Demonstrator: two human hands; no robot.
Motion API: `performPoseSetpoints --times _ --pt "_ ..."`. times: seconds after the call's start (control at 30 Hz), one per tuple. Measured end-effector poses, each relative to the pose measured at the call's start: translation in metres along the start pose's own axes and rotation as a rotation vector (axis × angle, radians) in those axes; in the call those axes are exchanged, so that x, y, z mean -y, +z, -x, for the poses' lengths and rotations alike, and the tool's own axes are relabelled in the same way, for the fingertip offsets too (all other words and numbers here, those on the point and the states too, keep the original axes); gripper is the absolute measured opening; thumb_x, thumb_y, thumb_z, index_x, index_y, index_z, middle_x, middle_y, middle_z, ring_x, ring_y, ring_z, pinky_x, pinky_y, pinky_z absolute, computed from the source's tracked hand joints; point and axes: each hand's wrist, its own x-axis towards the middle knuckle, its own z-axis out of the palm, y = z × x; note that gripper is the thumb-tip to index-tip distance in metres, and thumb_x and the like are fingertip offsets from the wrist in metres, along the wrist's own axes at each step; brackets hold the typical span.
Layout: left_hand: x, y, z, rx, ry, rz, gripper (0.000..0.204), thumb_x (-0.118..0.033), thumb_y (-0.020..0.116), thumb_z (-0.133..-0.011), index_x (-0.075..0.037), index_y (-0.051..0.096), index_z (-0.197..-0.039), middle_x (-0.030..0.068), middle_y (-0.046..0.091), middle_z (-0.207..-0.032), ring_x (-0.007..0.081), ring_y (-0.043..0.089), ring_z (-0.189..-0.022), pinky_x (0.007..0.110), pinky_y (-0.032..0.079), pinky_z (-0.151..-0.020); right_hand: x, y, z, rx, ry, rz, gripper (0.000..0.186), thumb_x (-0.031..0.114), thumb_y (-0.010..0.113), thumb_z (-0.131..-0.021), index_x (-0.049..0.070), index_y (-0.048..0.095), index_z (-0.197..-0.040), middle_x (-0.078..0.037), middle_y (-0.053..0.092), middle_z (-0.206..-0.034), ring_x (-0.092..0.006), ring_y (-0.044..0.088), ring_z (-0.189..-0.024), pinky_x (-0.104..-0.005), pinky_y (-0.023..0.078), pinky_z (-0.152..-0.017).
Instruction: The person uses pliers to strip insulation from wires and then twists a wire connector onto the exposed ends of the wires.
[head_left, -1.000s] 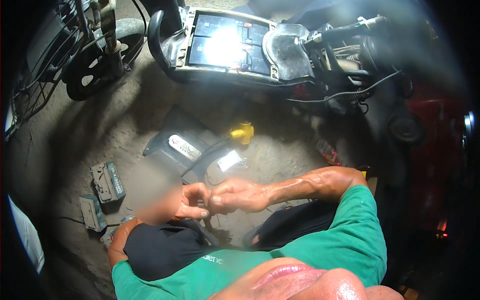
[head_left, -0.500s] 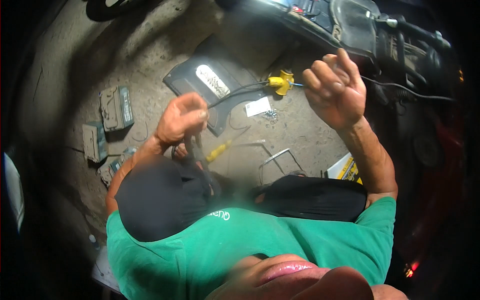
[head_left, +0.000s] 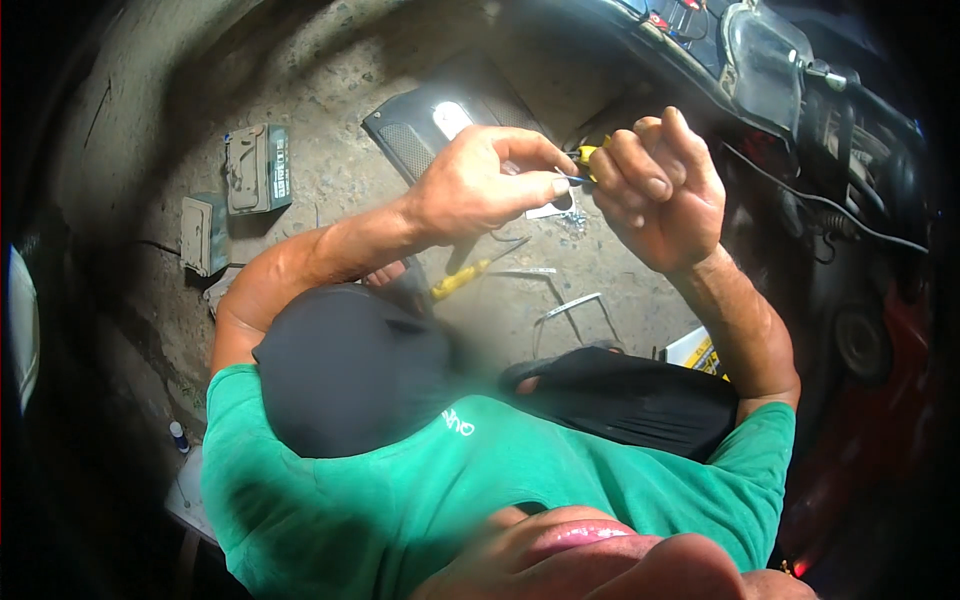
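Note:
My left hand (head_left: 490,185) reaches across to the right, thumb and forefinger pinched on a thin blue wire (head_left: 574,179). Close beside it, my right hand (head_left: 665,190) is closed, its curled fingers gripping the other end of the wire. Partly hidden behind the fingertips is a yellow piece (head_left: 590,153); its kind cannot be made out. Below the hands, a yellow-handled tool (head_left: 459,280) with a thin shaft lies on the floor near my foot.
Several grey-green battery-like boxes (head_left: 258,170) stand on the concrete at left. A dark panel (head_left: 405,130) lies ahead. A machine with a clear cover (head_left: 768,55) and a grey cable (head_left: 830,205) is at right. Bent metal rods (head_left: 568,306) and a white-yellow box (head_left: 695,350) lie nearer.
My left hand has moved right, from the black cable to the blue wire beside my right hand. The yellow piece, earlier in plain sight between the hands, is now mostly covered. The view shifted slightly.

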Motion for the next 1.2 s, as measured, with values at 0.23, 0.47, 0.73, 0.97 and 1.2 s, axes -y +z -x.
performPoseSetpoints --times 0.23,0.47,0.73,0.97,1.2 --pt "0.009 0.004 0.004 -0.091 -0.085 -0.054 0.024 -0.014 0.067 -0.091 0.003 0.07 -0.107 0.0084 0.074 -0.089 0.0115 0.067 -0.08 0.028 0.055 -0.073 -0.012 -0.002 -0.003 -0.132 0.023 0.179 0.051 0.044 0.046 -0.108 0.015 0.038 -0.067 0.0 0.042 -0.068 -0.0169 0.046 -0.068 -0.0298 0.033 -0.057" --pt "0.044 0.002 0.001 -0.196 0.131 -0.433 0.017 -0.009 0.06 -0.086 0.001 0.07 -0.096 0.016 0.068 -0.073 0.0193 0.067 -0.065 0.033 0.053 -0.062 -0.045 0.014 0.005 -0.425 0.068 0.434 0.042 0.037 0.051 -0.106 0.003 0.057 -0.081 -0.005 0.057 -0.071 -0.0139 0.049 -0.061 -0.028 0.037 -0.057" --pt "0.123 -0.047 0.02 -0.576 -0.057 -0.445 0.017 -0.016 0.066 -0.093 -0.001 0.072 -0.094 0.0059 0.069 -0.076 0.0091 0.06 -0.071 0.027 0.049 -0.065 -0.022 0.051 0.029 -0.345 0.053 0.278 0.045 0.039 0.044 -0.109 0.015 0.04 -0.071 0.002 0.037 -0.063 -0.013 0.036 -0.054 -0.0274 0.03 -0.047" --pt "0.056 -0.037 0.007 -0.151 0.107 -0.332 0.015 -0.009 0.076 -0.09 -0.001 0.074 -0.104 0.0015 0.07 -0.087 0.0079 0.057 -0.072 0.026 0.047 -0.063 -0.009 -0.004 0.019 -0.189 0.025 -0.06 0.049 0.038 0.041 -0.111 0.017 0.04 -0.067 -0.001 0.047 -0.068 -0.0132 0.046 -0.063 -0.0245 0.041 -0.048" --pt "0.015 -0.007 -0.001 -0.022 0.589 -0.494 0.025 0.004 0.069 -0.08 -0.002 0.073 -0.104 0.0067 0.069 -0.09 0.0172 0.062 -0.07 0.028 0.048 -0.059 -0.016 0.008 0.012 -0.102 0.018 0.135 0.052 0.041 0.036 -0.112 0.015 0.036 -0.067 -0.001 0.042 -0.068 -0.0132 0.042 -0.062 -0.0274 0.036 -0.053"
